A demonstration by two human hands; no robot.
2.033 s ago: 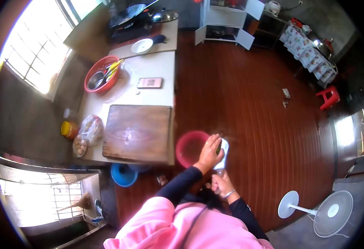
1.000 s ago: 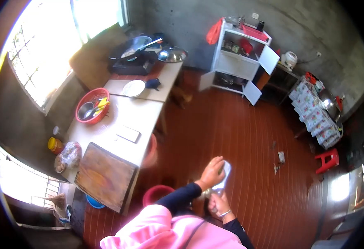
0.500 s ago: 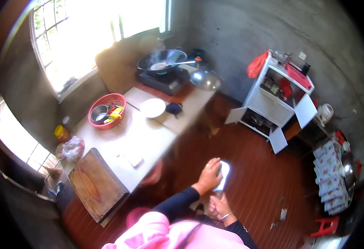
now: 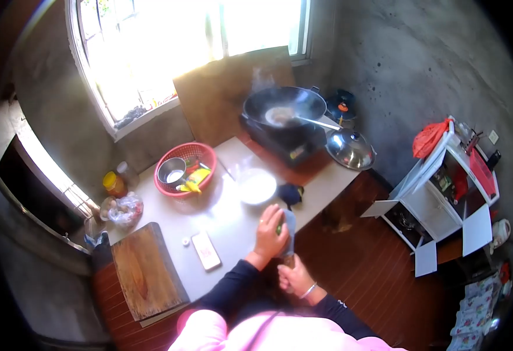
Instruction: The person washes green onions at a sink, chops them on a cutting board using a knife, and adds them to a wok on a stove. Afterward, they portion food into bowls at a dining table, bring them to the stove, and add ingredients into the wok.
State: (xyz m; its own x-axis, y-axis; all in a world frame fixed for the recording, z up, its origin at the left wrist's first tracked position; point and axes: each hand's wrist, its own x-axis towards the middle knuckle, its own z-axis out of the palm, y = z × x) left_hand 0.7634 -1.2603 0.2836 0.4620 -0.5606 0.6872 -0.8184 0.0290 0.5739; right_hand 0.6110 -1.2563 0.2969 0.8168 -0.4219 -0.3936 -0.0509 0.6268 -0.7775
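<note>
My right hand (image 4: 296, 276) is closed around the wooden handle of a cleaver (image 4: 291, 225), whose broad blade points away from me. My left hand (image 4: 270, 235) is curled against the blade's flat side. A bit of something green (image 4: 279, 228) shows at its fingers; its kind is too small to make out. Just beyond the blade lies a white plate (image 4: 256, 187) on the table, with a dark cloth (image 4: 291, 196) beside it. Farther off, a steaming wok (image 4: 284, 108) sits on a black stove (image 4: 285, 143), with a pale mass and a long-handled utensil in it.
On the table (image 4: 168, 219) stand a red basket (image 4: 205, 153) holding a metal bowl, a phone (image 4: 206, 251), a wooden chopping board (image 4: 148, 272), a plastic bag (image 4: 126, 210) and a yellow-lidded jar (image 4: 114, 183). A wok lid (image 4: 350, 149) lies at the right end. A white cabinet (image 4: 437, 205) has open doors.
My view has swung toward the table and stove. Both hands, with the cleaver between them, have come from over the floor to the table's edge near the plate.
</note>
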